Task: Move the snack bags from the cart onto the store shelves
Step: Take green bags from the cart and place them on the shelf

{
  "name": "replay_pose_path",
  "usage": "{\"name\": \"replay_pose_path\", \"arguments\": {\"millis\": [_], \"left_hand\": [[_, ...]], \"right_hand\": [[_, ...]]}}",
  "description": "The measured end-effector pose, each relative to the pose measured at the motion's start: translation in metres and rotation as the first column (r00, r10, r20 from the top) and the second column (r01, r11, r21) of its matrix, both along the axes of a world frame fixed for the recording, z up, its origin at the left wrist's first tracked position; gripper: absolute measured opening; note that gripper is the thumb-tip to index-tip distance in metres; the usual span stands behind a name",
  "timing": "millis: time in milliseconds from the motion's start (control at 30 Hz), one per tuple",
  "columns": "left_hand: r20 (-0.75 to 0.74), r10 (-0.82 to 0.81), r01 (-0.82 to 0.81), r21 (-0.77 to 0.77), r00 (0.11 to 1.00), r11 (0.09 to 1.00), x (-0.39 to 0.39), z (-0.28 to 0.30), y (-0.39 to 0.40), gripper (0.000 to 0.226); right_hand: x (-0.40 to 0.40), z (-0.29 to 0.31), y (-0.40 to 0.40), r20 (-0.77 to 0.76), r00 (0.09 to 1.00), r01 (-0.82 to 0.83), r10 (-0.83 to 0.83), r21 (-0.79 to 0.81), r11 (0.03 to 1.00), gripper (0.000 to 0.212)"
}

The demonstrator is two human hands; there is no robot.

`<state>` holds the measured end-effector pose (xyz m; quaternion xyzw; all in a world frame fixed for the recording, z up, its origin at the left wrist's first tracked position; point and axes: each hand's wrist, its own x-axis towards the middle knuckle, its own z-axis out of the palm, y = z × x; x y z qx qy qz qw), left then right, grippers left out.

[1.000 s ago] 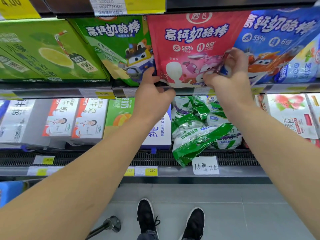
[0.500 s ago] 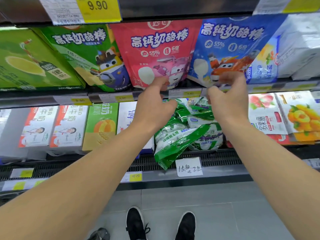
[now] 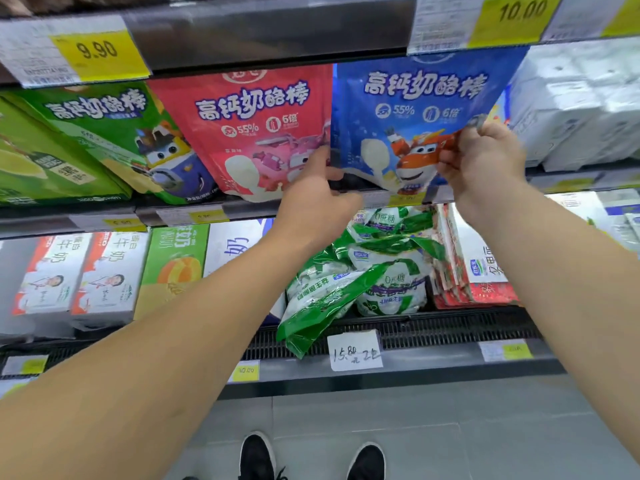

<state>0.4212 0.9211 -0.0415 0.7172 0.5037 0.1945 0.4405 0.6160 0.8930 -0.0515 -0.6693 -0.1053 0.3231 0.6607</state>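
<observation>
Grey tiled floor (image 3: 433,427); metal shelf edge (image 3: 270,32) with price tags (image 3: 98,51).

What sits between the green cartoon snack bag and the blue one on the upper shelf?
Head view: the red cartoon snack bag stands between the green bag and blue bag.

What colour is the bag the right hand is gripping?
Blue bag, gripped by the right hand; head view.

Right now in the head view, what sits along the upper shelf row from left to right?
Green carton → green snack bag → red snack bag → left hand → blue snack bag → right hand, pinching the blue bag's right edge → white packs.
</observation>
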Motion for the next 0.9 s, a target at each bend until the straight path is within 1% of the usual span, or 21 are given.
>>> {"name": "replay_pose_path", "arguments": {"millis": [133,200,233,300,333,367,433,533,667,800,900], "left_hand": [[0.010,0.014,-0.014,-0.059,1.000,0.998,0.014,0.001,0.003,0.078],[0.057,0.040,-0.033,-0.115,0.998,0.993,0.020,0.002,0.003,0.079],[0.093,0.079,-0.064,-0.154,0.993,0.986,0.023,0.002,0.002,0.078],[0.190,0.199,-0.145,-0.263,0.961,0.954,0.026,0.002,0.001,0.071],[0.226,0.240,-0.159,-0.324,0.944,0.933,0.027,0.002,-0.001,0.064],[0.244,0.250,-0.150,-0.365,0.937,0.919,0.028,0.002,-0.004,0.057],[0.269,0.230,-0.109,-0.398,0.935,0.911,0.028,0.002,-0.012,0.048],[0.327,0.268,-0.115,-0.419,0.906,0.901,0.026,-0.002,-0.019,0.041],[0.360,0.337,-0.182,-0.400,0.870,0.898,0.018,-0.004,-0.017,0.045],[0.372,0.316,-0.178,-0.361,0.873,0.916,0.014,0.001,-0.010,0.047],[0.344,0.276,-0.165,-0.320,0.898,0.933,0.014,0.001,-0.016,0.060]], "right_hand": [[0.018,0.000,-0.008,-0.002,1.000,-0.023,0.023,0.005,1.000,0.024],[0.013,0.002,-0.005,-0.017,0.997,-0.077,0.077,0.004,0.997,0.027],[0.012,0.003,-0.003,-0.024,0.995,-0.100,0.100,0.005,0.995,0.029],[0.010,0.005,-0.003,-0.038,0.991,-0.130,0.131,0.016,0.991,0.031],[0.012,0.005,-0.004,-0.048,0.989,-0.140,0.141,0.025,0.990,0.032],[0.015,0.005,-0.008,-0.054,0.987,-0.151,0.153,0.040,0.988,0.033],[0.018,0.006,-0.015,-0.067,0.981,-0.177,0.182,0.079,0.981,0.034],[0.017,0.009,-0.018,-0.056,0.972,-0.223,0.230,0.109,0.969,0.032],[0.001,0.013,-0.001,-0.059,0.966,-0.246,0.252,0.100,0.964,0.021],[-0.006,0.012,0.008,-0.085,0.978,-0.188,0.190,0.038,0.981,0.022],[-0.008,0.015,0.003,-0.098,0.989,-0.110,0.113,0.036,0.993,0.023]]}}
